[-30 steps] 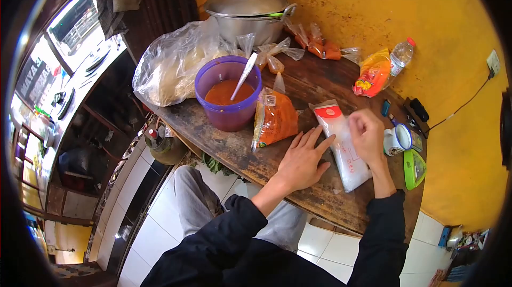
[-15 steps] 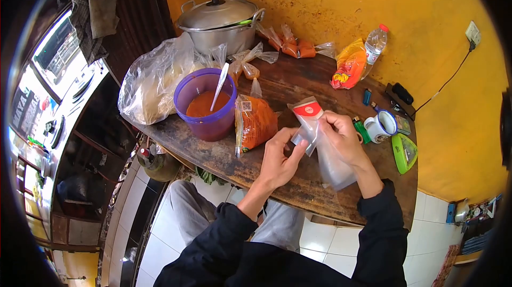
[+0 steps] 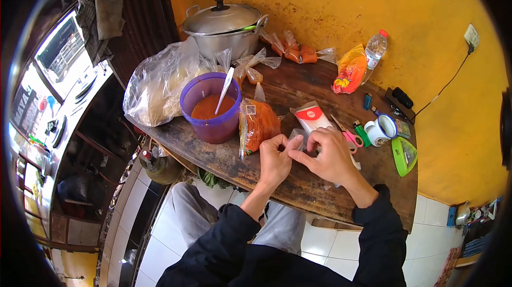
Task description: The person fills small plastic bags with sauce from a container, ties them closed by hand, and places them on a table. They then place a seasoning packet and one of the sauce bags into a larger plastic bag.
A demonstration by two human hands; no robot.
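Observation:
My left hand (image 3: 274, 163) is closed, its thumb and forefinger pinching a small clear plastic bag (image 3: 298, 135). Close against it, my right hand (image 3: 329, 158) grips the same bag with curled fingers, hiding part of it. Just beyond the right hand lies a white packet with a red label (image 3: 309, 112), partly covered by that hand. Scissors with pink handles (image 3: 352, 138) rest to its right. Left of my hands stands an orange-filled plastic packet (image 3: 259, 126). Beside it is a purple tub (image 3: 210, 111) of orange-red sauce with a spoon (image 3: 224, 90) in it.
At the back are a lidded metal pot (image 3: 226, 28), tied bags of orange sauce (image 3: 292, 52) and a bottle (image 3: 376, 49). A large clear bag (image 3: 160, 87) lies left. A white mug (image 3: 380, 130) and green container (image 3: 404, 154) stand right. The wooden table's edge (image 3: 250, 183) curves before me.
The red-labelled packet has left my right hand and lies on the table. My hands have come together around a small clear bag. The scissors have come into view.

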